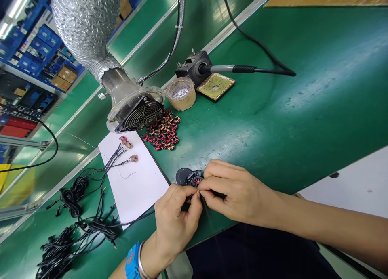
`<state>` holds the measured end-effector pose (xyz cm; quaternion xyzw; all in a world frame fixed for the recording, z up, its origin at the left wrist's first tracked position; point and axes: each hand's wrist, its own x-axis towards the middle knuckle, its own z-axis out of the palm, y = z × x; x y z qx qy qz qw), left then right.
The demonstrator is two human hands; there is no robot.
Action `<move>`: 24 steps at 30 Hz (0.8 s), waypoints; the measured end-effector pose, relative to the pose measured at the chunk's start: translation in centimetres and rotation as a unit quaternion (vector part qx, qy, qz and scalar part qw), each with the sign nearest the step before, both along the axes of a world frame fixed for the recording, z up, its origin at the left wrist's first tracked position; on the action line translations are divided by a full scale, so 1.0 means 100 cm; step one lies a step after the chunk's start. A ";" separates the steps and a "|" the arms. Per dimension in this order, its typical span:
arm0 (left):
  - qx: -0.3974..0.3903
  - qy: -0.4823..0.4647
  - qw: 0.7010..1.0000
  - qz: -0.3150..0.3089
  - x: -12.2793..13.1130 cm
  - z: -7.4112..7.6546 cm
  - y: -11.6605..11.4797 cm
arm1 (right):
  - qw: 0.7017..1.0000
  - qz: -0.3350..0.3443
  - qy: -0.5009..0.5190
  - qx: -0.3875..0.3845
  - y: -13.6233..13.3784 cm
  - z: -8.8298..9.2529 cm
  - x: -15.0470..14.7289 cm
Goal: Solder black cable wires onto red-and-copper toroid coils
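Note:
Both my hands meet at the near edge of the green bench. My left hand (pixel 177 216) is closed in a pinch on the end of a thin black cable (pixel 136 221) that runs off to the left. My right hand (pixel 235 190) is also pinched, its fingertips touching the left hand's at a small part I cannot make out. Just beyond the fingers sits a small black round fixture (pixel 190 177) with a red-wound coil in it.
A pile of red and copper coils (pixel 163 130) lies under the fume extractor fan (pixel 135 111) on its foil duct. A white sheet (pixel 133 178) carries wired coils. Black cable bundles (pixel 72 230) lie left. A soldering iron stand (pixel 200 69) and solder pot (pixel 181 93) stand behind.

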<state>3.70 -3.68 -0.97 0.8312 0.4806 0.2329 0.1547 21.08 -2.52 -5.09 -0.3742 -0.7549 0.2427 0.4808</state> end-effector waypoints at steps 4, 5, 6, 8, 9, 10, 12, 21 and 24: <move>0.036 0.016 0.999 -0.013 0.001 -0.001 0.001 | 1.000 0.001 0.010 0.001 -0.001 0.003 -0.003; 0.042 0.019 0.999 -0.016 0.001 -0.001 0.001 | 1.000 0.000 0.014 0.004 -0.001 0.003 -0.004; 0.047 0.023 0.998 -0.019 0.001 -0.001 0.000 | 1.000 -0.002 0.017 0.007 -0.001 0.004 -0.005; 0.054 0.031 0.998 -0.026 0.000 -0.002 0.000 | 1.000 -0.010 0.019 0.010 -0.002 0.004 -0.007; 0.058 0.034 0.997 -0.030 0.000 -0.002 -0.001 | 1.000 -0.017 0.020 0.011 -0.002 0.004 -0.008; 0.060 0.036 0.997 -0.033 -0.001 -0.002 -0.001 | 0.999 -0.023 0.020 0.012 -0.003 0.003 -0.009; 0.065 0.040 0.997 -0.033 -0.001 -0.002 -0.002 | 0.999 -0.031 0.019 0.014 -0.003 0.002 -0.010; -0.046 -0.012 0.999 0.013 -0.002 0.002 0.002 | 0.998 -0.063 0.021 -0.018 -0.006 0.025 0.026; -0.084 -0.022 0.996 0.029 -0.003 0.003 0.003 | 0.991 0.048 -0.056 -0.115 -0.024 0.029 0.067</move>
